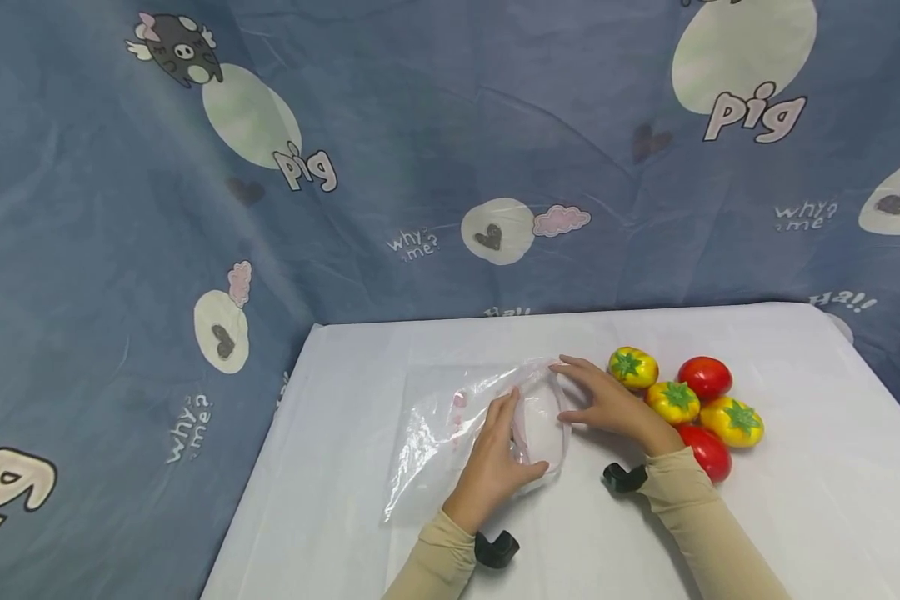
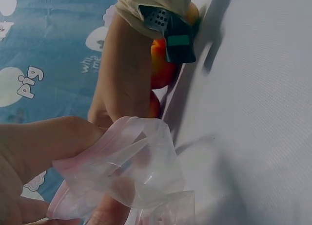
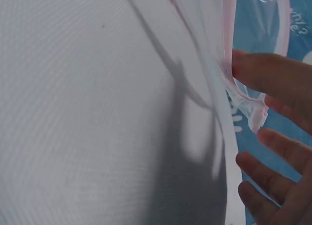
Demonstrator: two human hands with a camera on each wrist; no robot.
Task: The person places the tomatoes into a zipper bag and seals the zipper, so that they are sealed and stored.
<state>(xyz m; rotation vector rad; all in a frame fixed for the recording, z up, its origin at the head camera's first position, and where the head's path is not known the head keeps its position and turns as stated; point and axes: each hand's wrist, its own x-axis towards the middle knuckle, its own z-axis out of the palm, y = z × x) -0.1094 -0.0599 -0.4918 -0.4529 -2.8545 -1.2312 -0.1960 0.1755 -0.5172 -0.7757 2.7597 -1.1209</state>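
A clear zip-top plastic bag (image 1: 435,442) with a pinkish rim lies on the white table, its mouth spread toward the right. My left hand (image 1: 491,462) reaches over the near left of that mouth, fingers straight at the rim and thumb spread apart. From the right side my right hand (image 1: 615,404) touches the opposite rim with its index finger and thumb, which stand well apart. In the right wrist view its other fingers (image 3: 268,174) are splayed beside the bag's corner (image 3: 257,119). Part of the left fingertips is hidden by bag film (image 2: 146,171) in the left wrist view.
Two glossy red tomato-like fruits (image 1: 706,377) and three yellow ones with green star-shaped tops (image 1: 733,421) cluster behind and beside the right wrist. The white table (image 1: 307,500) meets a blue patterned cloth (image 1: 390,167) at its back edge.
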